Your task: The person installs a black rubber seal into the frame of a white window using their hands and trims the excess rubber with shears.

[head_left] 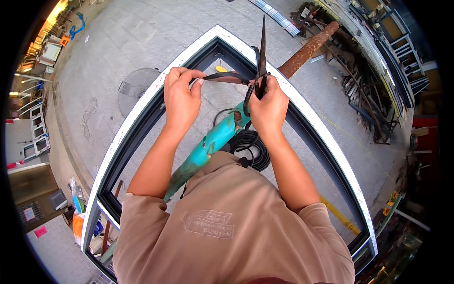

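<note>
Stretching strip (227, 77) sideways between hands: left hand (181, 97) pinching its end, right hand (268, 106) gripping shears (261, 52) closing on it, blades pointing away.

- Black rubber strip (227, 77): thin, flat, stretched approx. horizontal betw. both hands, above the window frame.
- Dark shears (261, 52): long pointed blades, held upright, strip end is caught at the blades' base.

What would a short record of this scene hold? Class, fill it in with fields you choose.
Left hand: pinches a black rubber strip
Right hand: grips dark shears at the strip
Below hands: white and dark window frame, teal pipe, black coil
Beyond: rusty pipe
Ground: grey paving
</note>
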{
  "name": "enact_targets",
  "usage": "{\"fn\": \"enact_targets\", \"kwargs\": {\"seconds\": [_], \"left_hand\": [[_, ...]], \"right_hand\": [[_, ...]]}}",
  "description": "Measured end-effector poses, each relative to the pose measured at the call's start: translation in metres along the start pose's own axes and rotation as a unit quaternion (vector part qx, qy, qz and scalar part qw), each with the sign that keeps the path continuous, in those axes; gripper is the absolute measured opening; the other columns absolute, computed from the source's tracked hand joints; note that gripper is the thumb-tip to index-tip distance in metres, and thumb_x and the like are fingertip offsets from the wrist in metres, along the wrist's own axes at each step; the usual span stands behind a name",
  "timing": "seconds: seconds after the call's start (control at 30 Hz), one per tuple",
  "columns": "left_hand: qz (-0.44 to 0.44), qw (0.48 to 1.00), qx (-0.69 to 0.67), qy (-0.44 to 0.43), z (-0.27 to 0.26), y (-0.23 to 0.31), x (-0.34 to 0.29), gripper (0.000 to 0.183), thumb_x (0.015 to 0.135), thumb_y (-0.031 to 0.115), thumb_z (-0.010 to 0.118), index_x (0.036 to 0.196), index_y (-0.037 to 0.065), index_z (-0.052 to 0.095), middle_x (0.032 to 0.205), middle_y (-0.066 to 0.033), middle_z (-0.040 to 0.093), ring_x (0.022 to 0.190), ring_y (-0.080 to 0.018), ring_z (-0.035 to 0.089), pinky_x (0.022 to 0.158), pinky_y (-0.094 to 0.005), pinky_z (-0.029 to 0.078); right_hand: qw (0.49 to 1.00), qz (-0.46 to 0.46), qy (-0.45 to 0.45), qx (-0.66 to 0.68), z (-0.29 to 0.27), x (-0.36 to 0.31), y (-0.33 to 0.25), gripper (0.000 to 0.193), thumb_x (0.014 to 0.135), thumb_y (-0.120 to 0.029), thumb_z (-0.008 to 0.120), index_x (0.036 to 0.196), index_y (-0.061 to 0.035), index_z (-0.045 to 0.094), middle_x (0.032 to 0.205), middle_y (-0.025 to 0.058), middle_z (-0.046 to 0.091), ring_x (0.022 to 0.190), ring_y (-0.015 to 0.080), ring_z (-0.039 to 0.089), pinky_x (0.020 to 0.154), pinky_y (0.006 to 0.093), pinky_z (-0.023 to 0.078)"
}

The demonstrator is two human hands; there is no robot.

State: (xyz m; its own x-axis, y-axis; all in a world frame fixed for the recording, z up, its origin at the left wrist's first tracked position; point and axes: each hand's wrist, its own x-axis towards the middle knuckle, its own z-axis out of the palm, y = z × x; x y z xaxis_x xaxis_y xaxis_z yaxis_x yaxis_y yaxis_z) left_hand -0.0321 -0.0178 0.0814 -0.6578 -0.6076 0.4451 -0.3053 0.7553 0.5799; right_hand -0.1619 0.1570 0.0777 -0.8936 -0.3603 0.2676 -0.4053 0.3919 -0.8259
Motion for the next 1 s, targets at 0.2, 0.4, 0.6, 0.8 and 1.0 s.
{"fn": "enact_targets", "kwargs": {"seconds": [0.2,0.4,0.6,0.8,1.0], "left_hand": [[-0.017,0.977,-0.038,-0.208,-0.024,-0.008,0.052,0.017,0.1,0.01,0.076,0.115,0.001,0.076,0.103,-0.0115,0.079,0.089,-0.0212,0.073,0.078,-0.0344,0.055],[-0.034,0.914,-0.027,-0.403,-0.022,-0.008,0.108,0.02,0.097,0.011,0.074,0.111,-0.003,0.075,0.096,-0.0062,0.079,0.09,-0.0135,0.072,0.081,-0.0326,0.057],[-0.082,0.887,-0.086,-0.445,-0.027,-0.015,0.117,0.018,0.097,0.007,0.071,0.111,-0.004,0.074,0.096,-0.0055,0.077,0.092,-0.0134,0.073,0.085,-0.0292,0.057],[-0.163,0.851,-0.23,-0.444,-0.024,-0.016,0.12,0.019,0.099,0.007,0.069,0.114,-0.005,0.073,0.098,-0.0077,0.078,0.094,-0.0131,0.073,0.089,-0.0272,0.056],[-0.166,0.857,-0.24,-0.424,-0.029,-0.015,0.117,0.02,0.099,0.009,0.07,0.113,-0.005,0.074,0.098,-0.0083,0.079,0.092,-0.0121,0.073,0.088,-0.0265,0.056]], "right_hand": [[0.994,0.009,-0.068,-0.09,0.007,0.01,-0.012,0.024,0.086,-0.016,0.083,0.102,-0.0061,0.069,0.088,0.0146,0.079,0.084,0.0407,0.076,0.079,0.0494,0.059],[0.999,-0.001,-0.004,-0.051,0.012,-0.011,-0.024,0.035,0.09,-0.019,0.085,0.118,-0.0041,0.07,0.105,0.0135,0.08,0.083,0.0358,0.077,0.075,0.0424,0.059],[0.985,0.009,-0.166,0.054,-0.027,-0.066,-0.047,0.035,0.088,-0.023,0.091,0.094,-0.005,0.062,0.088,0.0119,0.071,0.071,0.0342,0.07,0.063,0.0424,0.055],[0.84,0.276,-0.395,0.25,-0.025,-0.102,-0.046,0.056,0.109,-0.054,0.067,0.099,0.0003,0.059,0.077,0.0132,0.058,0.069,0.0224,0.057,0.066,0.0423,0.048],[0.812,0.293,-0.429,0.268,-0.001,-0.102,-0.061,0.068,0.113,-0.067,0.049,0.1,-0.0006,0.051,0.078,0.0099,0.054,0.074,0.0205,0.055,0.07,0.0426,0.047]]}}
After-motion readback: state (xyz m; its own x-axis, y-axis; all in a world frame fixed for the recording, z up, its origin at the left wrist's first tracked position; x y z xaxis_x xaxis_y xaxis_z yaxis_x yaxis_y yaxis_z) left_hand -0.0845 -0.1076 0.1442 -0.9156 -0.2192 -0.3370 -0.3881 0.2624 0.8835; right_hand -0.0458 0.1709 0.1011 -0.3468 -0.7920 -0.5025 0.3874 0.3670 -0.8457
